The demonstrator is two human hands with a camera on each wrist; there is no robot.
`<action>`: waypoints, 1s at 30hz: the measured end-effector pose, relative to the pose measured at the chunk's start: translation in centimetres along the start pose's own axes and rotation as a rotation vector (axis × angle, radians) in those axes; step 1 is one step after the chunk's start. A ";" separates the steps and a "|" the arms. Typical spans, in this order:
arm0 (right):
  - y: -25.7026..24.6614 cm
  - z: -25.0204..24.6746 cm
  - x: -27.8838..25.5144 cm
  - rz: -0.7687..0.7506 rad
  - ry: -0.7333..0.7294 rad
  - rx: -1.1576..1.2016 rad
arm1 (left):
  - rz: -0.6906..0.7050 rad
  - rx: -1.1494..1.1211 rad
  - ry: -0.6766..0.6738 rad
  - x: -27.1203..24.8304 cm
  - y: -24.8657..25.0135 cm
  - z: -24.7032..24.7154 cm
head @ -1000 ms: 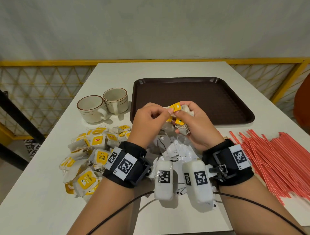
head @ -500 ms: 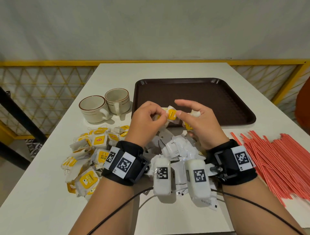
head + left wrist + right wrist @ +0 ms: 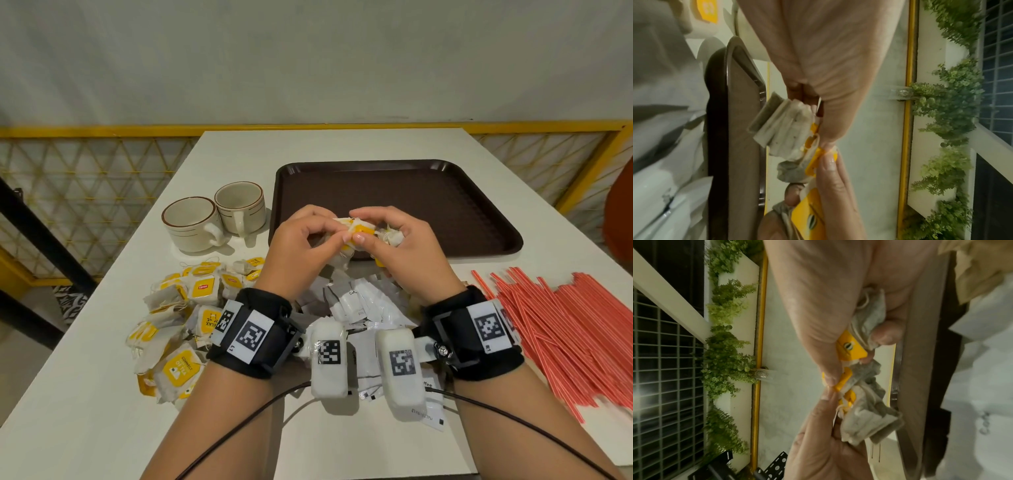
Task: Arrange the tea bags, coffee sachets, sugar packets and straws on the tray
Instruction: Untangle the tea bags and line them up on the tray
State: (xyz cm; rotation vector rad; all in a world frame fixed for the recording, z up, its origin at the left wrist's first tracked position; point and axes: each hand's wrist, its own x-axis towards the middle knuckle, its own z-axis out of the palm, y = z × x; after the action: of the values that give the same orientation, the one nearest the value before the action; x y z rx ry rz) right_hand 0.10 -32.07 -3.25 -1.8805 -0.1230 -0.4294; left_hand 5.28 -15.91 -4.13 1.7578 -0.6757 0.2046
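The left hand [image 3: 301, 246] and the right hand [image 3: 407, 250] meet in the air over the near edge of the brown tray [image 3: 479, 205]. Their fingers curl tight around a small bunch of tea bags [image 3: 356, 233] and pinch the yellow tags. How many bags are in the bunch is hard to tell, because fingers hide most of them. Both wrists wear black bands and cover part of the white sachets [image 3: 356, 301] on the table [image 3: 102, 394]. More tea bags [image 3: 185, 315] lie in a pile on the left, near two cups [image 3: 219, 219]. The red straws [image 3: 561, 329] lie on the right, cut off at the edge
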 end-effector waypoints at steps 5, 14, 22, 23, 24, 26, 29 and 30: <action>0.1 -0.2 0.0 0.031 0.069 0.055 | -0.012 -0.088 0.056 0.1 0.0 0.0; -0.2 -1.0 -0.1 0.224 -0.103 0.062 | -0.044 -0.063 0.141 0.4 -0.8 -0.2; -1.4 -0.7 -0.8 0.200 -0.277 0.366 | -0.094 -0.089 0.133 0.4 -0.6 0.1; -1.1 -0.4 -0.6 0.199 -0.202 0.322 | -0.103 -0.107 0.120 0.3 -0.5 0.1; -0.7 -0.1 -0.4 0.201 -0.123 0.271 | -0.113 -0.141 0.106 0.3 -0.4 0.2; -0.1 0.3 -0.2 0.202 -0.009 0.207 | -0.130 -0.206 0.082 0.2 -0.1 0.3; 0.1 0.5 -0.2 0.205 0.042 0.208 | -0.158 -0.227 0.043 0.2 0.3 0.4; 0.0 0.5 -0.2 0.206 0.046 0.201 | -0.171 -0.242 0.035 0.1 0.4 0.4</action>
State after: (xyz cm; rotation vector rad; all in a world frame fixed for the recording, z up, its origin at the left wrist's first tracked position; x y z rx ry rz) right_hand 0.02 -31.59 -3.42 -1.6652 0.0566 -0.3062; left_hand 5.11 -16.35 -3.89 1.5659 -0.4995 0.0344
